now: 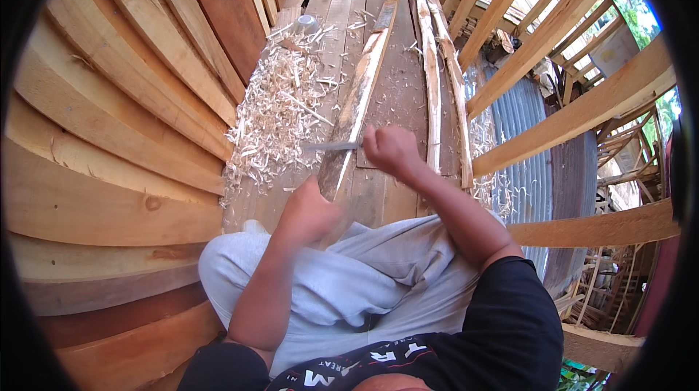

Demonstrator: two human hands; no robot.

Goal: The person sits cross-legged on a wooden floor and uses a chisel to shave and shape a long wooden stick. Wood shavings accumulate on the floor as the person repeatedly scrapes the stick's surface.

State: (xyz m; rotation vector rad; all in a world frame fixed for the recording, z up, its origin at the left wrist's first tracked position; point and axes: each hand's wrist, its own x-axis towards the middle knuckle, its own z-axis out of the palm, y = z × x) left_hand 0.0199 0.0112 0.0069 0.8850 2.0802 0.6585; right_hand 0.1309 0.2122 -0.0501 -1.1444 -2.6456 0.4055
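Note:
A long strip of wood (366, 74), partly dark with bark and partly pale where it is shaved, runs away from my lap along the plank floor. My left hand (309, 212), a little blurred, is closed around the near end of this strip. A knife (328, 146) lies crosswise over the strip, its thin grey blade pointing left. My right hand (393, 149) is wrapped in a fist round its handle, which the fingers hide. Blade and strip appear to touch just beyond my left hand.
Curled wood shavings (280, 100) heap on the plank floor (386, 194) to the left, with a small greyish container (306, 25) at their far end. Two more long strips (429, 74) lie right. Upright boards (109, 121) line the left; spaced wooden slats (561, 140) stand right, with corrugated metal (520, 151) beyond.

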